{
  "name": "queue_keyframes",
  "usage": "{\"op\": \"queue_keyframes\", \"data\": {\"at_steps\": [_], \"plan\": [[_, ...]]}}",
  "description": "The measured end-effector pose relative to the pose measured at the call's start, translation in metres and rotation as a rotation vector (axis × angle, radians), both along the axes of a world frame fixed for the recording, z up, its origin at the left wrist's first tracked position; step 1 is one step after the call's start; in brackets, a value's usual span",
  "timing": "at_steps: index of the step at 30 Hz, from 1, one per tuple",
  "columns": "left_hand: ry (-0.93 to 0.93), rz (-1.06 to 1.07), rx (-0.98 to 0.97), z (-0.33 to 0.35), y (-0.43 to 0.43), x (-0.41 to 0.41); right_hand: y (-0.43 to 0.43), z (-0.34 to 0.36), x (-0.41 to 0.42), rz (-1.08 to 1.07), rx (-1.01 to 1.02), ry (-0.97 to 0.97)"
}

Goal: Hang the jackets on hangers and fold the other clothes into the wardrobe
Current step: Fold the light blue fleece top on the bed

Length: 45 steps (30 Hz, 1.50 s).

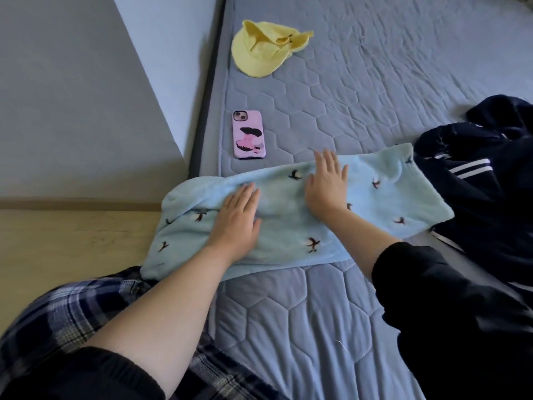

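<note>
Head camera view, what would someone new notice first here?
First, the pale blue garment with bird prints lying across the mattress, with the left hand and right hand pressed flat on it. Next, the pink phone just beyond it and the yellow hat farther up, then the dark striped jacket heaped at the right.

Both hands lie flat with straight fingers on a folded light-blue bird-print garment on the quilted mattress, the left hand near its left end, the right hand mid-cloth, with a pink-cased phone, yellow hat and dark striped jacket nearby.
</note>
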<state>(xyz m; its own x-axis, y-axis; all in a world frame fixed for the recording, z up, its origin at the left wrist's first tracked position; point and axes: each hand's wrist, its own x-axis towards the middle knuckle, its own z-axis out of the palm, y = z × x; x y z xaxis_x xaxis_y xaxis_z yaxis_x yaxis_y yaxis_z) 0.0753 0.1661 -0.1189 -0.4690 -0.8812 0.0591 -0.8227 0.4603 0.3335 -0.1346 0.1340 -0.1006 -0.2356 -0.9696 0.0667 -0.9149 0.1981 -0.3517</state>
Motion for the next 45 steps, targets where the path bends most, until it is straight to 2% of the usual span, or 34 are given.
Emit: {"op": "queue_keyframes", "data": {"at_steps": [4,8,10,12,15,17,18,21,23,25,27,29,30,31,33,34,35,37,40,42,43,44,45], "plan": [[0.071,0.133,-0.048,-0.005,0.005,0.037,-0.007,0.001,0.088,0.399,-0.097,-0.095],[0.207,0.427,-0.057,-0.009,0.015,0.069,-0.015,-0.003,0.148,0.613,-0.101,-0.095],[0.262,0.596,0.084,-0.01,0.019,0.091,-0.018,-0.006,0.166,0.698,-0.037,-0.044],[0.288,0.708,0.353,-0.02,0.022,0.116,-0.023,-0.011,0.179,0.767,-0.039,0.018],[0.306,0.709,0.667,-0.035,0.028,0.142,-0.03,-0.011,0.198,0.798,-0.034,0.088],[0.358,0.7,0.761,-0.035,0.033,0.147,-0.041,-0.006,0.211,0.769,0.074,0.161],[0.378,0.697,0.804,-0.032,0.035,0.148,-0.048,-0.003,0.216,0.698,0.095,0.136],[0.448,0.714,0.939,-0.034,0.039,0.153,-0.075,0.001,0.216,0.338,0.189,-0.191],[0.478,0.755,1.025,-0.039,0.036,0.157,-0.083,-0.002,0.212,0.197,0.26,-0.25],[0.517,0.873,1.109,-0.042,0.032,0.16,-0.083,-0.005,0.219,0.286,0.231,-0.009],[0.531,1.04,1.139,-0.044,0.031,0.165,-0.075,-0.011,0.232,0.517,0.004,0.242],[0.52,1.131,1.137,-0.049,0.035,0.17,-0.062,-0.018,0.245,0.787,-0.232,0.307],[0.493,1.12,1.135,-0.054,0.036,0.171,-0.054,-0.024,0.246,0.895,-0.288,0.319],[0.499,1.126,1.154,-0.057,0.037,0.172,-0.045,-0.03,0.245,0.953,-0.26,0.354],[0.488,1.075,1.13,-0.048,0.04,0.171,-0.026,-0.043,0.237,0.946,-0.062,0.491],[0.571,1.082,1.157,-0.045,0.04,0.172,-0.019,-0.051,0.231,0.903,0.004,0.536],[0.771,1.172,1.168,-0.048,0.036,0.172,-0.014,-0.057,0.227,0.881,0.023,0.542],[1.024,1.295,1.097,-0.052,0.031,0.175,-0.007,-0.061,0.226,0.889,-0.007,0.502],[1.331,1.513,0.998,-0.055,0.031,0.187,-0.006,-0.065,0.224,0.903,-0.085,0.368],[1.616,1.677,0.941,-0.048,0.024,0.194,-0.005,-0.062,0.222,0.898,-0.092,0.263],[1.727,1.718,0.887,-0.04,0.024,0.201,-0.004,-0.062,0.221,0.891,-0.098,0.208],[1.924,1.705,0.86,-0.031,0.024,0.207,-0.003,-0.062,0.22,0.879,-0.106,0.158],[2.012,1.672,0.871,-0.024,0.022,0.213,-0.003,-0.061,0.22,0.863,-0.117,0.111]]}}
